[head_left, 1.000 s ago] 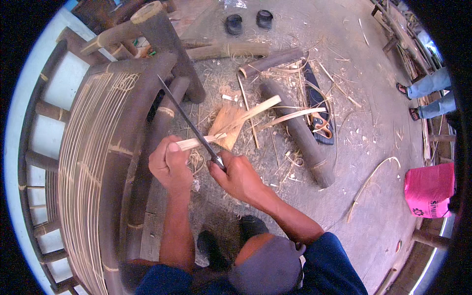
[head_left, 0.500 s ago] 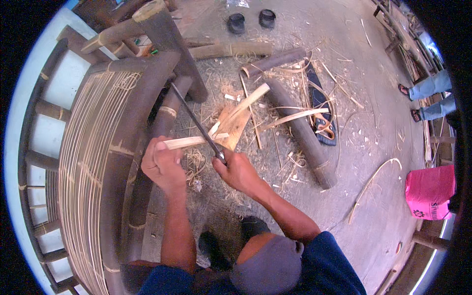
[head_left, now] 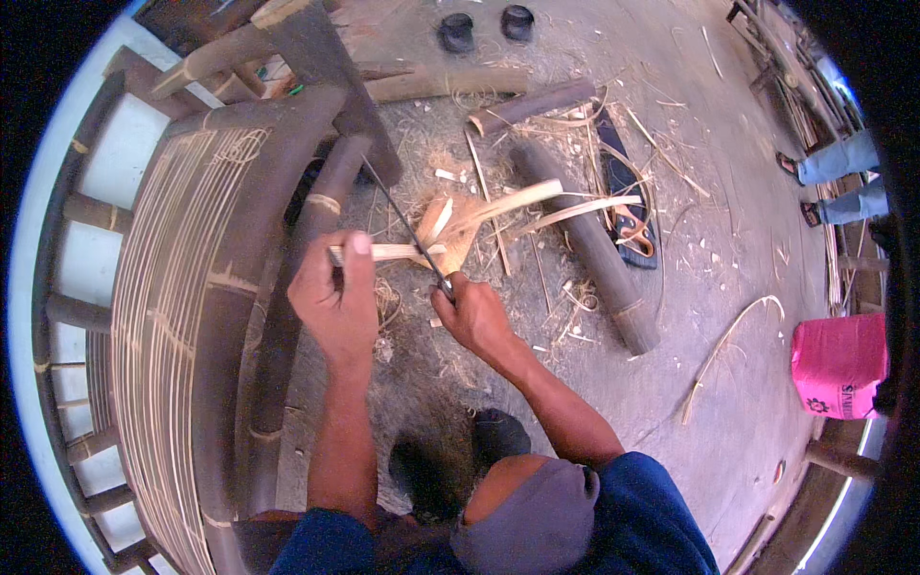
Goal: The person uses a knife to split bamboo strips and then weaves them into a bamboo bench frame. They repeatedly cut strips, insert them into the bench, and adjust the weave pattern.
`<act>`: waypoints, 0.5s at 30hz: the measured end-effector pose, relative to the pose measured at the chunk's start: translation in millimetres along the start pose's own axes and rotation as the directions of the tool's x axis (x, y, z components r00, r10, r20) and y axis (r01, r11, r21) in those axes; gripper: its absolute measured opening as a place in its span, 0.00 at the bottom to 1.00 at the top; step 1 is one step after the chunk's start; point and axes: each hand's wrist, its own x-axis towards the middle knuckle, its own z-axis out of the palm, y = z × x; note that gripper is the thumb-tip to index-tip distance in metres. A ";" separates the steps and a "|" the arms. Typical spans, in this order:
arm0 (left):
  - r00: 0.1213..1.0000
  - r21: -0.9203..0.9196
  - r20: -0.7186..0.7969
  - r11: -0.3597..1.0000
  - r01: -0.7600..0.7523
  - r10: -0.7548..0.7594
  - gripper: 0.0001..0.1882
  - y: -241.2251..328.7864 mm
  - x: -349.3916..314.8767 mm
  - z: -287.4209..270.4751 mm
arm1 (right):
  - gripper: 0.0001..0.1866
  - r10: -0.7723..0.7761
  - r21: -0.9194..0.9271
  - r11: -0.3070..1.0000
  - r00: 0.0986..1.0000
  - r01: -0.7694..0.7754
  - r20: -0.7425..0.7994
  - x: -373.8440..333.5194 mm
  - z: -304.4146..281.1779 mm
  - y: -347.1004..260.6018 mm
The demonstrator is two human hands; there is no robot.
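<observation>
My left hand (head_left: 337,302) is closed around one end of a pale bamboo strip (head_left: 391,252), with the thumb along its top. My right hand (head_left: 476,314) grips the handle of a long, thin-bladed knife (head_left: 398,213), its blade pointing up and left. The blade crosses the strip close to its right end; whether it is cutting in cannot be told. Under both lies a tan wooden block (head_left: 460,251) on the floor. A wider pale split piece (head_left: 517,199) extends right from the block toward a dark bamboo pole.
To the left stands a bamboo frame (head_left: 220,316) strung with thin strips. A dark bamboo pole (head_left: 589,254), a hand saw (head_left: 631,225) and shavings lie right of the block. Two black cups (head_left: 456,34) stand far off. A person's legs (head_left: 839,177) and a pink bag (head_left: 837,369) are at right.
My left hand has moved up and right with the strip. My right hand and the knife have shifted slightly right and up. The wider split piece now lies further right and lower.
</observation>
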 end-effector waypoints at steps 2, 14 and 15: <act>0.998 -0.048 -0.055 0.999 0.019 -0.022 0.14 -3.2 -0.6 0.1 | 0.18 -0.034 0.016 0.999 0.999 0.034 -0.026 -3.0 -6.2 -3.2; 0.981 0.022 -0.161 0.994 0.110 -0.105 0.19 -9.6 -4.1 19.5 | 0.16 0.130 0.072 0.989 0.991 -0.130 0.011 3.2 -13.6 -10.5; 0.977 0.023 -0.180 0.992 0.120 -0.114 0.19 -9.6 -1.6 17.1 | 0.16 0.128 0.001 0.992 0.991 -0.128 0.043 2.9 -8.3 -3.3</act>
